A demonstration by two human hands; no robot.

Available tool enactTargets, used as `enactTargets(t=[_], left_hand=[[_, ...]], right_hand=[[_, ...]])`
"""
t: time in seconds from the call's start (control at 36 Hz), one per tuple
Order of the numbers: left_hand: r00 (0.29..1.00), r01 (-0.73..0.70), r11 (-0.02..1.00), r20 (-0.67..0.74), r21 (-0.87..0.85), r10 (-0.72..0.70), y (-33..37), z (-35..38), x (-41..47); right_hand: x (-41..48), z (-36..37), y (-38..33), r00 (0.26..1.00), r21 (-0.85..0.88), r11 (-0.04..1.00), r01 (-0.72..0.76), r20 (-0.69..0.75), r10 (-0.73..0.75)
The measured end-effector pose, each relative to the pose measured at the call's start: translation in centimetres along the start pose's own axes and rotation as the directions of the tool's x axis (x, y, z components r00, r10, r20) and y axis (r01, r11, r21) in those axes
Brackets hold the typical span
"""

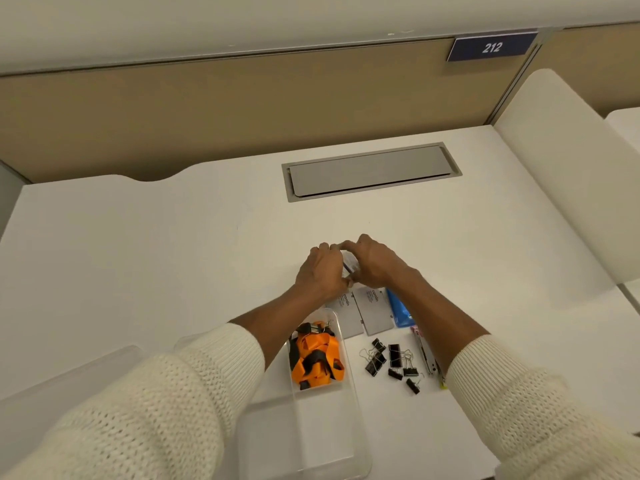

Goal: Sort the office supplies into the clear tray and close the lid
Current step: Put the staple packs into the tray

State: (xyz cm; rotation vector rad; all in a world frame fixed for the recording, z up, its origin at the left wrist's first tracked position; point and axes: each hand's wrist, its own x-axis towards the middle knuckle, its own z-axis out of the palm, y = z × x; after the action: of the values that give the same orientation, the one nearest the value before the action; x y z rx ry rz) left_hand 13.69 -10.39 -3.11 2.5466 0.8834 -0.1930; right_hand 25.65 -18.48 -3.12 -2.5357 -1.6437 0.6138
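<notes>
While both hands meet over the smooth white bench (145,244), the left hand (320,271) and right hand (375,265) pinch a small pale item (349,263), too hidden to name. At 6 o'clock, the clear plastic tray (346,386) holds crumpled orange straps (317,358). At its 3 o'clock, black binder clips (393,362) lie scattered; at 1 o'clock, flat grey boxes (375,310).

White surface (138,254): left hand (320,270) and right hand (375,265) closed together on a small pale item. Clear tray (349,386), near centre, holds orange lanyards (317,358). Right of it: black binder clips (391,363), two grey boxes (375,310), blue packet (398,310).
</notes>
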Motion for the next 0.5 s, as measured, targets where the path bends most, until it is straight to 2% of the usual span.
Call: enactTargets(t=[0.14, 0.5], left_hand=[[1.0, 0.014, 1.0, -0.005, 0.022, -0.014, -0.1, 1.1, 1.0], [0.999, 0.032, 0.999, 0.002, -0.008, -0.032, 0.0, 1.0, 1.8]], right_hand=[[0.8, 0.5, 0.1, 0.998, -0.131, 0.989, 0.067, -0.007, -0.069], [1.4, 0.8, 0.4, 0.997, -0.104, 0.993, 0.048, -0.052, -0.054]])
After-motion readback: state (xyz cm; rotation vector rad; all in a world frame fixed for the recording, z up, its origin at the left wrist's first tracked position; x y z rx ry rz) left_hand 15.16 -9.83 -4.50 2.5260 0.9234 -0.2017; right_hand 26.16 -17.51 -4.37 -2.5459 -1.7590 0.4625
